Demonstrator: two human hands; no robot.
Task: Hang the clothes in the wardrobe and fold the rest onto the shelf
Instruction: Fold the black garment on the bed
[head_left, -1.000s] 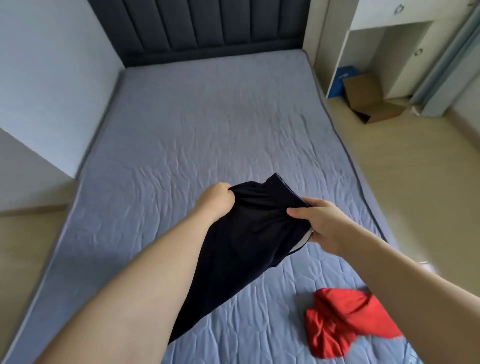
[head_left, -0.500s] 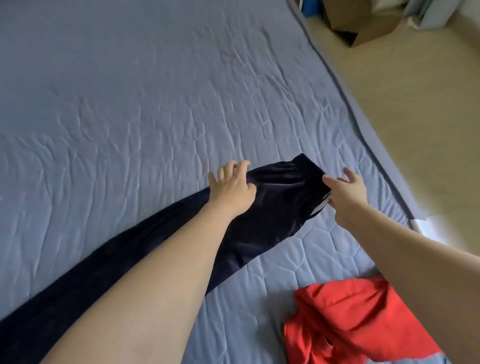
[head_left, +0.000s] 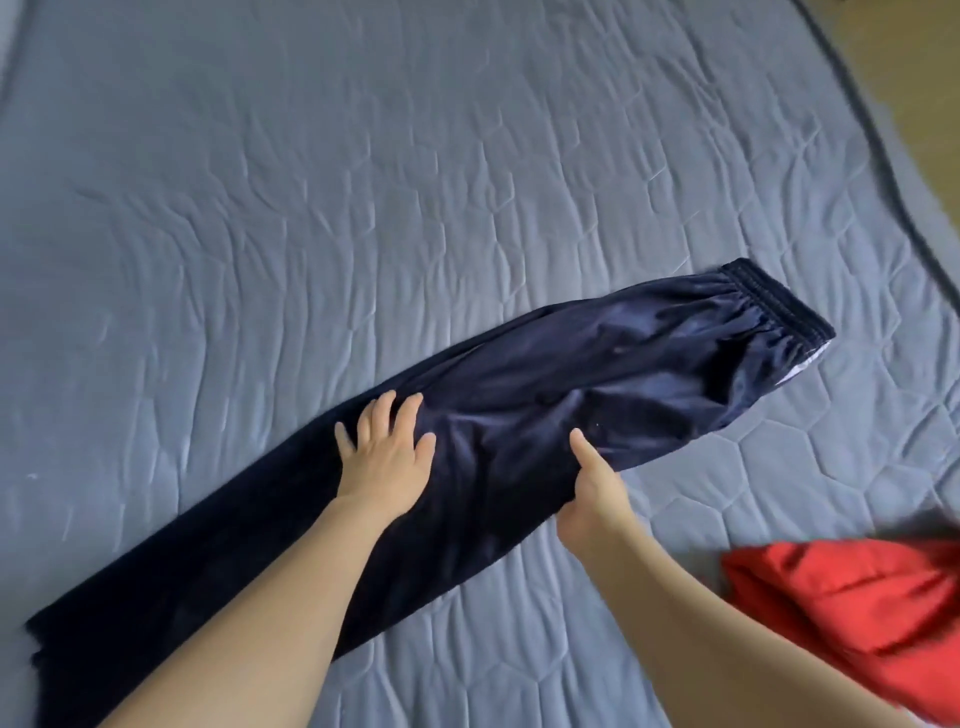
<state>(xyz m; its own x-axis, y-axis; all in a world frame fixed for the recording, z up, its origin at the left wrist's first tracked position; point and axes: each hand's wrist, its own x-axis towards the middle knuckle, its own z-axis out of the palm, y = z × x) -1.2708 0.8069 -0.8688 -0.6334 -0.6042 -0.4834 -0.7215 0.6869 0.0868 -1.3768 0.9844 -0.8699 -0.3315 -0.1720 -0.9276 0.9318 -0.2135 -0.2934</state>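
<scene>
Both hands have slid down off the waistband end since half a second ago, and the dark navy trousers (head_left: 545, 415) now lie stretched out flat across the grey quilted mattress (head_left: 363, 182). Left hand (head_left: 384, 462) is spread palm-down on the fabric, fingers straight and fanned, pressing the cloth at the far edge of the garment. Right hand (head_left: 592, 488) is at the near edge, thumb laid on top of the cloth and the other fingers tucked under the hem side, pinching that edge. Between the two hands runs the wide middle stretch of the trousers. Out beyond the right hand's grip, up and to the right, the gathered elastic waistband (head_left: 779, 306) sits flat with a sliver of white lining showing at its near corner. Back the other way, past the left hand and under the left forearm, the legs trail off toward the lower left. Just to the right of the right forearm, well apart from the grip, a crumpled red garment (head_left: 857, 603) lies on the mattress, slightly blurred.
</scene>
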